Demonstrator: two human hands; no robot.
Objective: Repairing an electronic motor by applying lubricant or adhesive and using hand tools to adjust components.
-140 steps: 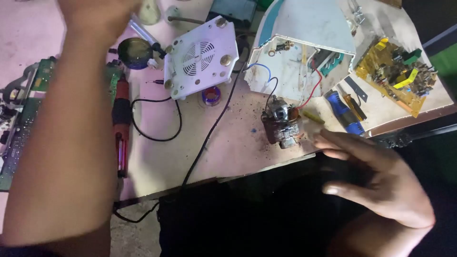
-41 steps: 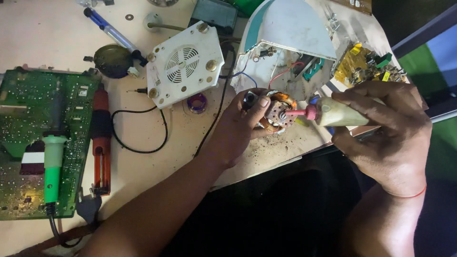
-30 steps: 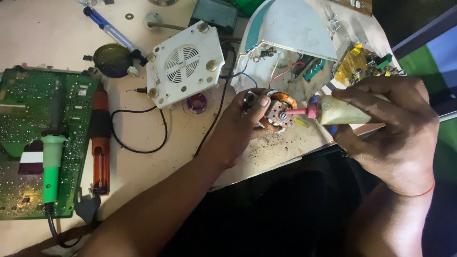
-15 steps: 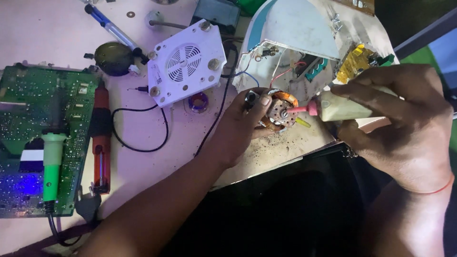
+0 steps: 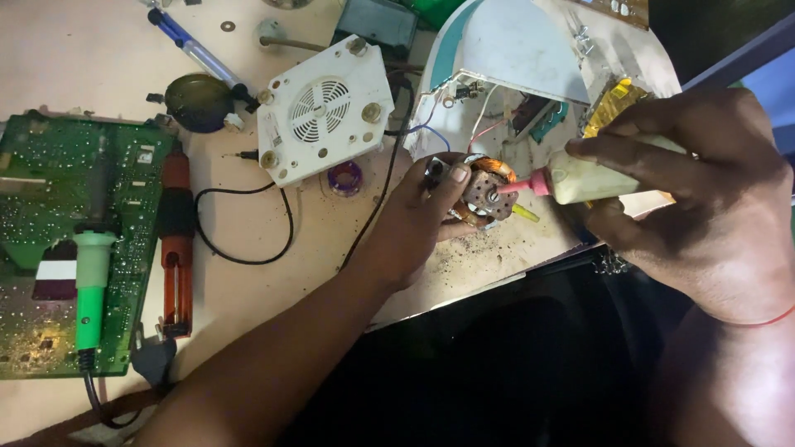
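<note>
Copper-wound motor half hidden in left hand; right hand grips squeeze bottle.

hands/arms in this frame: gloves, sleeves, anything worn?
Both bare: no gloves, and no sleeves on the forearms as far as they show. The left hand wears nothing, with short nails visible on the thumb and fingers. The right hand has a thin red thread or band around the wrist. No rings or watch visible.
</note>
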